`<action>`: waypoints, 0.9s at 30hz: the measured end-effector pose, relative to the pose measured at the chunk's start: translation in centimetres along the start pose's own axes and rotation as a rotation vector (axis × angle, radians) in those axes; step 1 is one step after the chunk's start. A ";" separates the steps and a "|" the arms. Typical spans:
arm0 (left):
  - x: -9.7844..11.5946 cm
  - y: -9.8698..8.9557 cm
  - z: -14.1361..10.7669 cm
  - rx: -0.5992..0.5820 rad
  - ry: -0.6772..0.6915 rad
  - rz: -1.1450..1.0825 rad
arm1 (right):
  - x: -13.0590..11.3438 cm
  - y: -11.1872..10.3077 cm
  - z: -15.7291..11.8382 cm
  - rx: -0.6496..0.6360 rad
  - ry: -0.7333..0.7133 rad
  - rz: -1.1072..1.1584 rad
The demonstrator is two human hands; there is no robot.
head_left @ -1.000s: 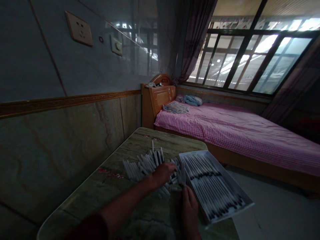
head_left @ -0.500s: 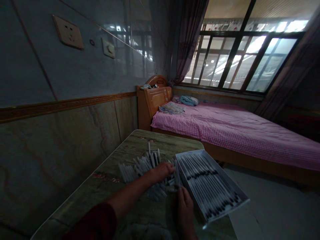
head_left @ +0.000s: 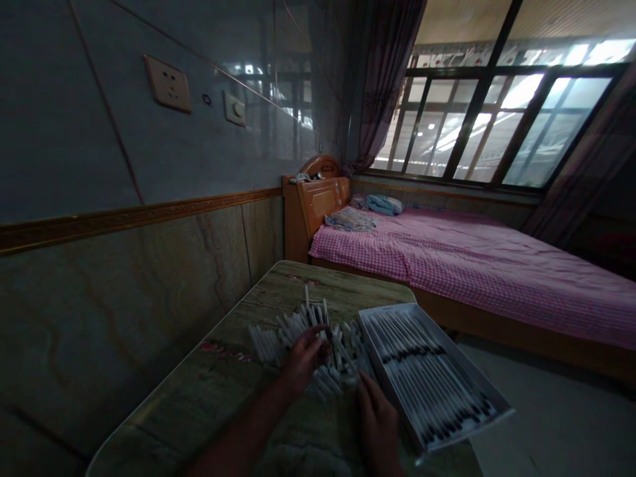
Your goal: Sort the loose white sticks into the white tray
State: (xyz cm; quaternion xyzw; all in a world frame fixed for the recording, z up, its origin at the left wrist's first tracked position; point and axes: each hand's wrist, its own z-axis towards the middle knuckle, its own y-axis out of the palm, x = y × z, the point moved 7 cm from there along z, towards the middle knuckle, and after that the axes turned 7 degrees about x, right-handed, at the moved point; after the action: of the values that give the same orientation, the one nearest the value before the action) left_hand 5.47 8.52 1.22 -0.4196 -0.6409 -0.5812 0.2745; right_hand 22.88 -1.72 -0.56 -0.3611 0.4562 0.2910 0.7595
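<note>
Loose pale pen barrels [head_left: 268, 344] lie in a scattered heap on the table. My left hand [head_left: 304, 358] is over this heap, its fingers bent together among the pieces; a small dark piece shows by the fingertips, and I cannot make out what they grip. Just left of the box, my right hand [head_left: 378, 414] is closed, thumb against fingers, on a slim, pale pen [head_left: 366, 361] that points away from me. A white box [head_left: 467, 361] beside it holds rows of pale pens with black ends [head_left: 422, 381].
The table [head_left: 199, 397] has a marbled top and rounded corners; the box overhangs its right side. A tiled wall [head_left: 189, 265] runs along the left. Beyond the table stands a bed [head_left: 447, 245] with a pink checked sheet and wooden headboard [head_left: 318, 202], below a window.
My left hand has drawn back from beside the right hand, leftward into the heap. My right hand stays near the box's left side. The view has shifted slightly.
</note>
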 end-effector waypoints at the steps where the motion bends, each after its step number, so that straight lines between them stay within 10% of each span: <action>1: -0.2 -0.8 -0.4 0.034 -0.038 -0.088 | -0.1 0.1 -0.1 -0.009 -0.026 -0.010; 9: -0.9 -4.1 -1.1 0.251 -0.020 -0.327 | -0.7 1.0 -0.8 -0.098 -0.115 -0.100; 27: 0.5 -4.1 -1.9 0.265 0.120 -0.056 | -2.2 1.4 -1.5 -0.088 -0.395 -0.234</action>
State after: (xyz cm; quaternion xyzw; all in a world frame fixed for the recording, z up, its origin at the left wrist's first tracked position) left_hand 1.46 6.91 -0.13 -0.3263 -0.7059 -0.5231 0.3487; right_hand 20.17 -2.38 0.49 -0.3802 0.2406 0.2855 0.8462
